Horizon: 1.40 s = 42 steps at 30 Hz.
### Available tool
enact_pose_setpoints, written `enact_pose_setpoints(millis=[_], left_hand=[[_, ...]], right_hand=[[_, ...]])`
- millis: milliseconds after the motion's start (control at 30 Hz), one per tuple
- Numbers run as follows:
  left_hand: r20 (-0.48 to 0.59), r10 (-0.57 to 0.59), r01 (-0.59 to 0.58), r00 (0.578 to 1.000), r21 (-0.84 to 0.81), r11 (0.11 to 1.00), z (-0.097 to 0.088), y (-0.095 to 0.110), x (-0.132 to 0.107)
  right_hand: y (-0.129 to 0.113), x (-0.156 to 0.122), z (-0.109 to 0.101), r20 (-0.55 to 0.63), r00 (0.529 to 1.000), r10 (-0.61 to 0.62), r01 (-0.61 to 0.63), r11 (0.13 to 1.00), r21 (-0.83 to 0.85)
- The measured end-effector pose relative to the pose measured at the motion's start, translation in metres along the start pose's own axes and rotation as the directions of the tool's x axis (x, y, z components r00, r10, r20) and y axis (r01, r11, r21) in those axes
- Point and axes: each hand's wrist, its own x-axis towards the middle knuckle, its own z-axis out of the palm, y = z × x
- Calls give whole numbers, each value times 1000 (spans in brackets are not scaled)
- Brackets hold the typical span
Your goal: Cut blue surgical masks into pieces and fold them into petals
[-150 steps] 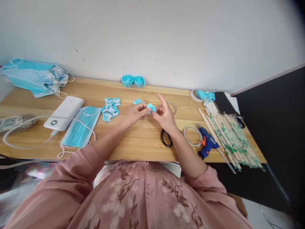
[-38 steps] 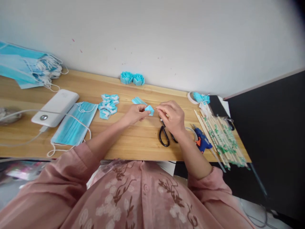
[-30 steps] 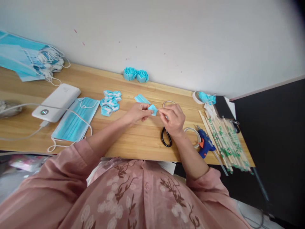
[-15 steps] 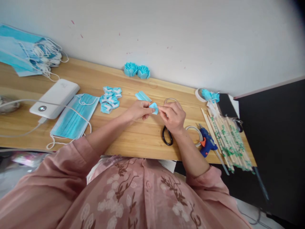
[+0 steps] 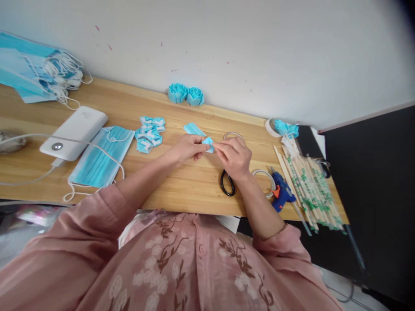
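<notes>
A small folded piece of light-blue mask fabric [image 5: 208, 142] is held up over the middle of the table. My left hand [image 5: 189, 147] pinches its left side between thumb and fingers. From the right, my right hand [image 5: 235, 157] has its thumb and fingertips closed at the piece's right edge. Just behind lies a flat blue strip [image 5: 193, 129]. Several folded blue pieces with white patches [image 5: 149, 134] are grouped left of my hands. Below my right hand shows a black scissor handle [image 5: 227, 183]; the wrist partly covers what is around it.
Two blue fabric flowers [image 5: 185, 94] stand by the wall. A white power bank [image 5: 74, 134] with a cable and a blue face mask [image 5: 102, 157] lie left, before a mask pile [image 5: 42, 71]. Rightward are a blue glue gun [image 5: 282, 191], wrapped sticks [image 5: 313, 192] and a tape roll [image 5: 271, 128].
My right fingertips have shifted slightly left, onto the right edge of the folded piece. My left hand keeps its pinch. The view has moved very slightly.
</notes>
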Motion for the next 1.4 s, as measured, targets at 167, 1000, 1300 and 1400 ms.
enact_pose_setpoints(millis=[167,1000,1300,1400], left_hand=[[-3,8,-8,1000,-15,1000,0,1,0],[12,99,-98,995,-76,992,-8,-19,9],[-16,169,-168,985,58,984,-4,-13,4],[-9,179,-177,984,104,979,-3,-11,4]], right_hand=[[-2,2,-2,-11,1000,-27,27,999,-36],[1,5,-7,-16,1000,5,-2,986,168],[-3,4,1,316,828,463,-552,575,604],[-8,6,0,352,824,445,-564,572,595]])
